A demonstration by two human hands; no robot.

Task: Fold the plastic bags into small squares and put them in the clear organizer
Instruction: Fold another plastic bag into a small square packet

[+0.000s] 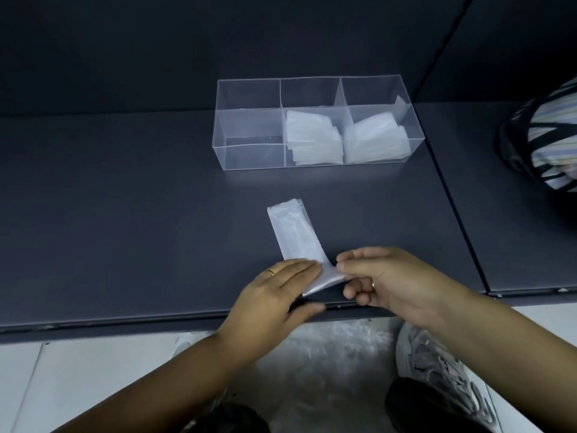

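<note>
Pinched between the thumb and forefinger of the right hand (384, 278), the near end of a plastic bag (292, 232) lifts off a dark grey shelf (125, 229) at lower centre of the frame. The other fingers of that hand are curled below the raised end. The left hand (278, 289) lies just beside it, its fingers straight and close together, pressing flat on the bag where the raised end begins.

The bag is folded into a long, narrow strip. It runs from the two hands up toward the middle of the frame, leaning slightly left, and its far end lies flat on the shelf. A gold ring (271, 272) shows on a finger of the left hand.

The clear organizer (253, 151) stands on the same shelf at upper centre, well apart from the strip and set against the dark back panel. It has three compartments side by side. A stack of folded bags (312, 139) fills the middle compartment. A second stack (374, 142) sits in the right one, with its upper pieces tilted.

A striped bag (549, 135) with dark straps shows at the right edge of the frame. Below the shelf's front edge, a crumpled heap of clear plastic (327, 360) lies on the floor at bottom centre. A grey-and-white shoe (437, 367) sits just to the right of it.
</note>
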